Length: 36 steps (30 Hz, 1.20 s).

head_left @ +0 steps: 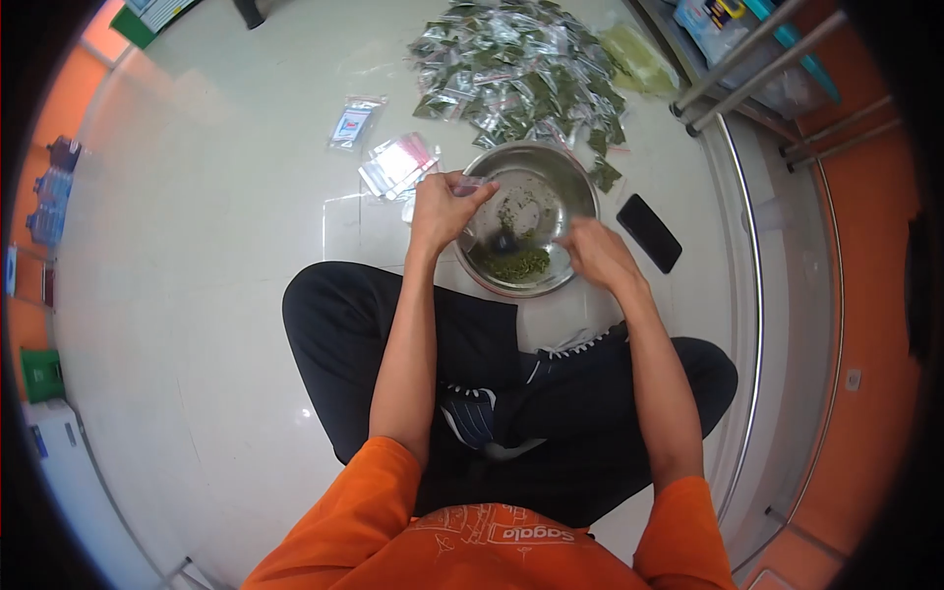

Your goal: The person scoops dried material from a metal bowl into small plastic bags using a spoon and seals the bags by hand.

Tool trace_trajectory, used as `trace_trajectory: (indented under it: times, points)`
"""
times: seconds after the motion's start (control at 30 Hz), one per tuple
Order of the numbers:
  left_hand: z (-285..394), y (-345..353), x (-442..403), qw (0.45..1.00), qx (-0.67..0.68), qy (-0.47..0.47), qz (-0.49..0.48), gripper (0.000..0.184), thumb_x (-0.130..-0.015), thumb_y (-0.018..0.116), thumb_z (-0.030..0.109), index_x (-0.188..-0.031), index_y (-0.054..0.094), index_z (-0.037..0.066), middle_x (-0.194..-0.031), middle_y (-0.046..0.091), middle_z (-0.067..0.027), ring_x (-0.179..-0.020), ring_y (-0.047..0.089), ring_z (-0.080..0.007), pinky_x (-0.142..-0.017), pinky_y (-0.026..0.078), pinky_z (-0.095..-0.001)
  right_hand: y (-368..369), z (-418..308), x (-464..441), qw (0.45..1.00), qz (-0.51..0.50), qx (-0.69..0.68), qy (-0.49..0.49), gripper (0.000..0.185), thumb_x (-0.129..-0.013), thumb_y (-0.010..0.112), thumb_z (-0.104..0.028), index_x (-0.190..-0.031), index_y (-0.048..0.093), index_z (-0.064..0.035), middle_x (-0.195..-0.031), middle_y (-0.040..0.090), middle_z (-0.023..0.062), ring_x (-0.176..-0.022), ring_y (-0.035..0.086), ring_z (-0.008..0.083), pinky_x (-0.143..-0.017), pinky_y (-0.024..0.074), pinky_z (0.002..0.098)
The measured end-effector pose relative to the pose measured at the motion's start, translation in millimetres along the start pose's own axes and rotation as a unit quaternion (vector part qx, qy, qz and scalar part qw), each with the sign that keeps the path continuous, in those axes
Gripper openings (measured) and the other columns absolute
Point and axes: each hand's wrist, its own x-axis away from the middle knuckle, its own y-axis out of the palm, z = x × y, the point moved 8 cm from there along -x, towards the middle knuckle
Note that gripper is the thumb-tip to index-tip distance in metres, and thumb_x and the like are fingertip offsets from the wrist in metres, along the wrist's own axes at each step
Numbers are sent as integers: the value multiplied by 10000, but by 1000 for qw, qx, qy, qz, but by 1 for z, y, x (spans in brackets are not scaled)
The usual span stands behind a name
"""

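A steel bowl (580, 182) stands on the floor in front of my crossed legs, with chopped green leaves (521, 265) heaped at its near side and scraps spread over its bottom. At the bowl's left rim my left hand (444, 208) pinches a small clear zip bag (470, 185). My right hand (595, 254), a little smeared by motion, is over the right rim. It is closed on a spoon with a dark head (504, 241), which is low in the bowl by the leaves; most of its handle is blurred.
Beyond the bowl lies a large pile of filled zip bags (521, 74), beside a yellow-green plastic bag (639, 59). Unused bags (398, 162) and a packet (354, 123) lie to the left. A black phone (649, 233) is on the right, near a metal rack (737, 69).
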Motion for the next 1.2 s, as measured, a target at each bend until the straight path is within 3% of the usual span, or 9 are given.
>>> trace_trajectory:
  times: [0.07, 0.13, 0.2, 0.37, 0.5, 0.73, 0.9, 1.0, 1.2]
  points:
    - [-3, -6, 3, 1000, 18, -4, 22, 418, -807, 832, 359, -864, 756, -48, -673, 659, -54, -628, 554, -112, -611, 472, -313, 1, -6, 13, 998, -62, 10, 6, 352, -847, 554, -12, -1118, 759, -101, -1001, 646, 162, -954, 648, 359, -829, 531, 467]
    - [8, -9, 4, 997, 7, 52, 51, 465, -772, 837, 408, -782, 739, -46, -595, 644, -119, -543, 593, -178, -563, 485, -363, -4, -11, 11, 998, -58, -4, -13, 352, -848, 554, -12, -1121, 757, -102, -1000, 646, 157, -957, 646, 360, -834, 528, 466]
    - [2, -9, 2, 998, 16, 20, 54, 492, -754, 849, 416, -786, 735, -62, -616, 651, -166, -566, 632, -232, -586, 504, -383, -18, -7, 10, 998, 21, -9, 52, 361, -850, 556, -10, -1134, 754, -109, -987, 644, 156, -956, 641, 364, -833, 522, 471]
    - [12, -16, 6, 993, -22, 73, 87, 510, -737, 844, 393, -736, 702, -97, -655, 646, -281, -648, 677, -402, -646, 533, -465, -19, 5, 31, 998, 21, -6, 52, 339, -875, 558, -14, -1149, 742, -91, -959, 653, 164, -897, 652, 373, -791, 521, 466]
    - [22, -19, 7, 996, -12, 39, 81, 483, -724, 844, 352, -724, 688, -105, -692, 656, -294, -679, 680, -428, -669, 540, -481, -2, 14, 41, 989, -32, 109, 94, 413, -828, 584, -1, -1201, 719, -117, -992, 668, 165, -918, 671, 383, -827, 552, 462]
    - [40, -27, 16, 980, -73, 81, 166, 464, -760, 812, 336, -720, 669, -103, -648, 630, -293, -657, 668, -450, -648, 539, -496, 41, -7, 37, 989, -54, -141, 6, 376, -861, 594, -13, -1223, 693, -31, -782, 651, 150, -699, 639, 298, -675, 496, 402]
    - [52, -25, 22, 976, -79, 99, 179, 457, -765, 806, 331, -706, 669, -101, -647, 624, -311, -654, 665, -464, -633, 543, -506, 69, -3, 26, 874, -146, -436, 155, 254, -969, 596, -57, -1179, 703, 38, -745, 610, 11, -631, 495, 78, -566, 394, 252]
    - [46, -23, 18, 983, -97, 63, 140, 404, -768, 812, 287, -728, 688, -95, -730, 664, -313, -735, 689, -456, -679, 557, -495, 68, 4, 21, 836, -142, -492, 197, 238, -977, 596, -49, -1174, 712, 20, -763, 616, -7, -621, 472, 54, -552, 352, 210]
    - [4, -35, -6, 991, -33, 23, 128, 539, -742, 848, 399, -677, 667, -104, -637, 635, -280, -627, 671, -413, -625, 528, -475, 48, 40, 25, 839, -106, -489, 216, 216, -970, 616, -66, -1142, 714, 19, -750, 631, -2, -607, 474, 57, -539, 353, 209]
